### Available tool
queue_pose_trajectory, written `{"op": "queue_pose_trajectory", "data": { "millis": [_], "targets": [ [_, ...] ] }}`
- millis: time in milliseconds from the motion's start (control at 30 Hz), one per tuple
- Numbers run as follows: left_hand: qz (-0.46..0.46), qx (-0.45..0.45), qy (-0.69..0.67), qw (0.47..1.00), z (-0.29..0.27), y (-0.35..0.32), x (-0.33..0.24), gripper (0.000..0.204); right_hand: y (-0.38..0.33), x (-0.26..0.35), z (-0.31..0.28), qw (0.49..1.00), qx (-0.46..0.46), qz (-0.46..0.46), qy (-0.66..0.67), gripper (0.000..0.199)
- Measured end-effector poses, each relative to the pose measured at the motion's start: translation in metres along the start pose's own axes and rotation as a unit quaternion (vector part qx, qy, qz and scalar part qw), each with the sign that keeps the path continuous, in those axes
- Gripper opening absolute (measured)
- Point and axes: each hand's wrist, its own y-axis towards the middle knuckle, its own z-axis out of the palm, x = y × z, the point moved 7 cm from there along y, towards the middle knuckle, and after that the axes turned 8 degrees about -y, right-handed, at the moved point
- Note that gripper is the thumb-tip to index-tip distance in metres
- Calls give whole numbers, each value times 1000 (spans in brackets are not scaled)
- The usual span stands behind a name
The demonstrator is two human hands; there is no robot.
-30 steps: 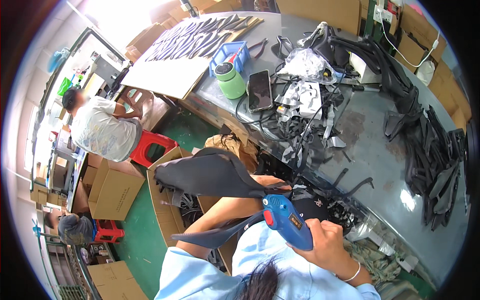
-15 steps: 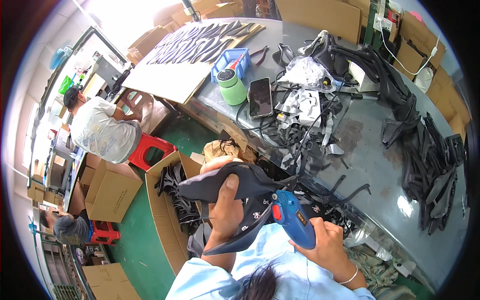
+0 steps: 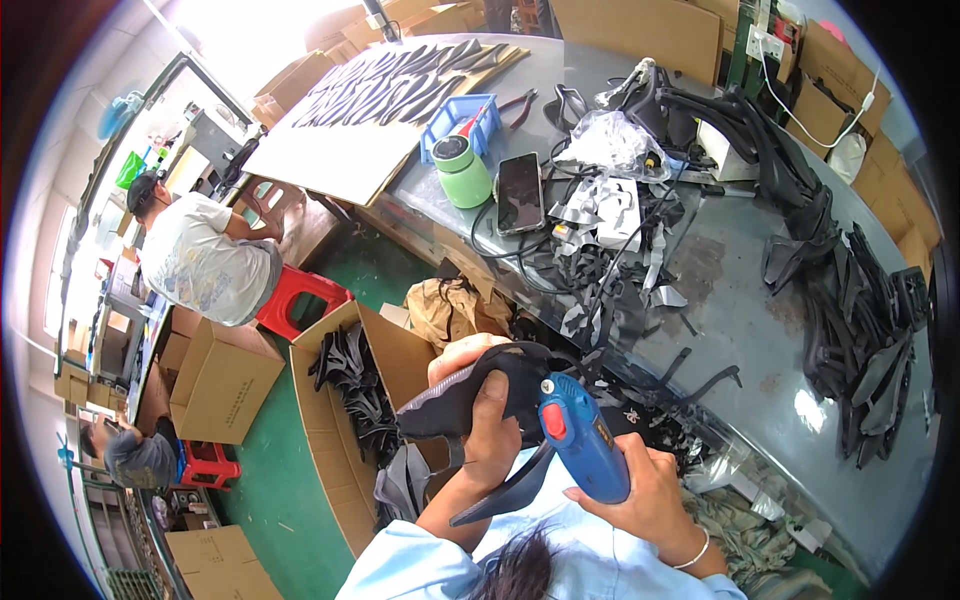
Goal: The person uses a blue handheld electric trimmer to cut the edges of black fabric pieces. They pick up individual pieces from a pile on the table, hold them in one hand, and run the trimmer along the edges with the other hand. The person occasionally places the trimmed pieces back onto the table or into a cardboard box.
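Observation:
My left hand grips a curved dark grey padded piece, thumb on the near face and fingers behind its upper edge. A long tail of the piece hangs below my wrist. Wrapped in my right hand is a blue handheld power tool with a red button and a small metal tip. Its tip is close to the right side of the padded piece; whether they touch I cannot tell. A cardboard box of similar dark pieces stands to the left of my hands.
On the grey metal table lie a phone, a green jar, a blue basket, pliers, scraps and dark strips. A board holds rows of dark pieces. Two people sit on red stools at left.
My left hand has shifted right and slightly down with the padded piece, which has turned. The blue tool's head has tipped a little upward and left.

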Motion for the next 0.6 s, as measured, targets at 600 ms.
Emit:
{"op": "queue_pose_trajectory", "data": {
  "millis": [600],
  "targets": [
    [-149, 48, 78, 985, 4, 0, 1, 34, 0, 6, -6, 990, -48, -47, -127, 46]
  ]
}}
